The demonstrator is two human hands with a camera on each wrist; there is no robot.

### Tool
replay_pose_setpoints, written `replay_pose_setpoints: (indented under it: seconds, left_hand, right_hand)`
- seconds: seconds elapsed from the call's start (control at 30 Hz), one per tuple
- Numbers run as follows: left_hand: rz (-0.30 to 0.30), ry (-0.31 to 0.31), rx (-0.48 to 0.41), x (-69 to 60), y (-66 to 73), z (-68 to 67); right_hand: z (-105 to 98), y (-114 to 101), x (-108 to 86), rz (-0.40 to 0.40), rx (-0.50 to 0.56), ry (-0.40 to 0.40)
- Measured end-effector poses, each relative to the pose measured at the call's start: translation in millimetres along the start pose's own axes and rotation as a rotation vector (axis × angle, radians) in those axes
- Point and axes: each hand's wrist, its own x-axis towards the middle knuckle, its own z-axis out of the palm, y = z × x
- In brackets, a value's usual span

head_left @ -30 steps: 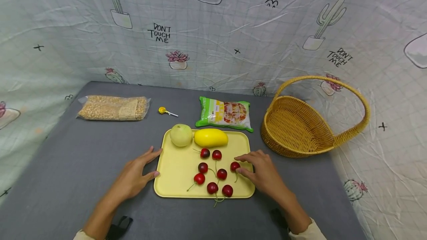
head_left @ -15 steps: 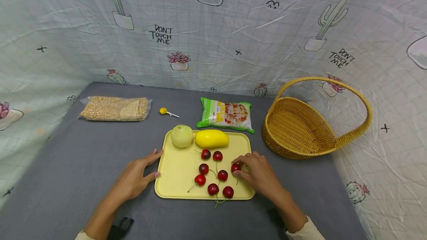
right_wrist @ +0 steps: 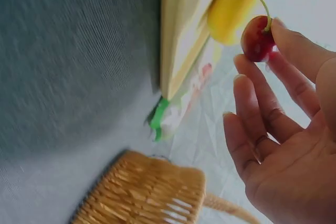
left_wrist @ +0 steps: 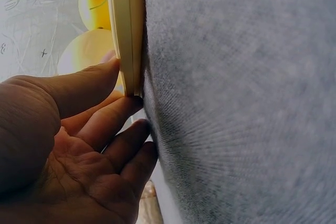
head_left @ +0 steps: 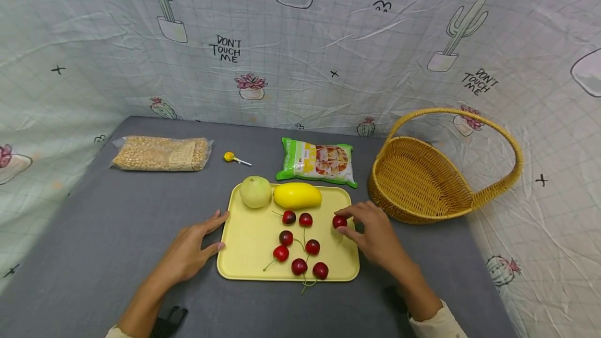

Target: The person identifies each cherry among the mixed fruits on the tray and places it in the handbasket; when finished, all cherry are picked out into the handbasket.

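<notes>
My right hand [head_left: 375, 231] pinches a dark red cherry [right_wrist: 257, 39] between thumb and fingertips, above the right part of the yellow tray [head_left: 244, 254]. In the right wrist view the cherry's green stem shows beside the thumb. My left hand [head_left: 190, 249] touches the tray's left edge, its fingers and thumb extended; in the left wrist view the thumb [left_wrist: 86, 85] lies against the rim. Several more cherries [head_left: 312, 246] with stems lie on the tray. A pale green round fruit [head_left: 255, 192] and a yellow mango-like fruit [head_left: 297, 195] sit along its back edge.
A wicker basket [head_left: 418, 179] with a tall handle stands right of the tray. Behind the tray lie a green-and-white food packet [head_left: 319, 160], a lollipop [head_left: 230, 156] and a clear bag of beige beans or kernels [head_left: 159, 153]. A printed cloth hangs behind the grey table.
My right hand has closed on the rightmost cherry and lifted it off the tray, moving slightly back and right. My left hand has stayed at the tray's edge.
</notes>
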Motion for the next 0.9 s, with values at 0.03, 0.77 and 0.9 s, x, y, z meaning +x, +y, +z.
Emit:
replay_pose_setpoints:
  seconds: [0.03,0.77,0.9]
  left_hand:
    - [0.000,0.000,-0.002,0.0,-0.2,0.1]
    - [-0.007,0.005,-0.006,-0.4,-1.1,0.9]
    - [-0.011,0.001,-0.012,0.0,-0.9,0.6]
  right_hand:
    - [-2.5,0.9,0.8,-0.002,-0.001,0.014]
    - [-53.7,39.1,19.4,0.139,0.025,0.223]
    - [-59.7,48.3,22.2,0.165,0.023,0.282]
